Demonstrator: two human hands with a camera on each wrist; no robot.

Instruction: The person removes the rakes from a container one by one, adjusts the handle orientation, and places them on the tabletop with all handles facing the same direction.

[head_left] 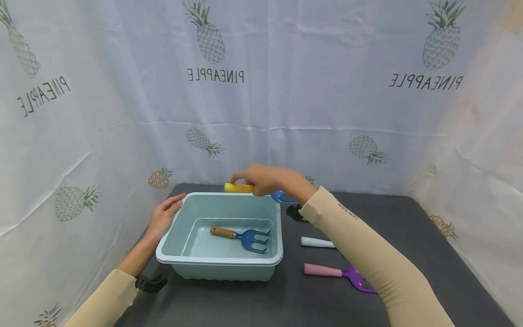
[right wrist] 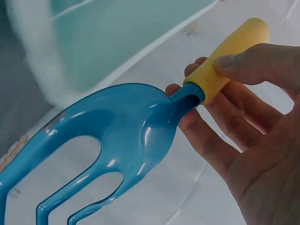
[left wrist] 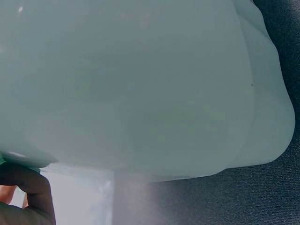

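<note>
My right hand (head_left: 261,178) grips the yellow handle (right wrist: 234,58) of a small hand fork with a blue head (right wrist: 126,122), thumb on one side and fingers on the other. In the head view it is over the back rim of a pale green plastic basin (head_left: 218,260), the blue head trailing to the right. My left hand (head_left: 162,218) holds the basin's left rim near its back corner; a bent finger (left wrist: 35,187) shows at that rim in the left wrist view. Inside the basin lies another blue hand fork (head_left: 247,237) with a wooden handle.
Right of the basin, a purple hand fork with a pink handle (head_left: 323,270) lies on the dark table (head_left: 286,309). Behind it is a white handle (head_left: 316,242), its far end hidden by my right forearm. A pineapple-print curtain (head_left: 286,100) surrounds the table.
</note>
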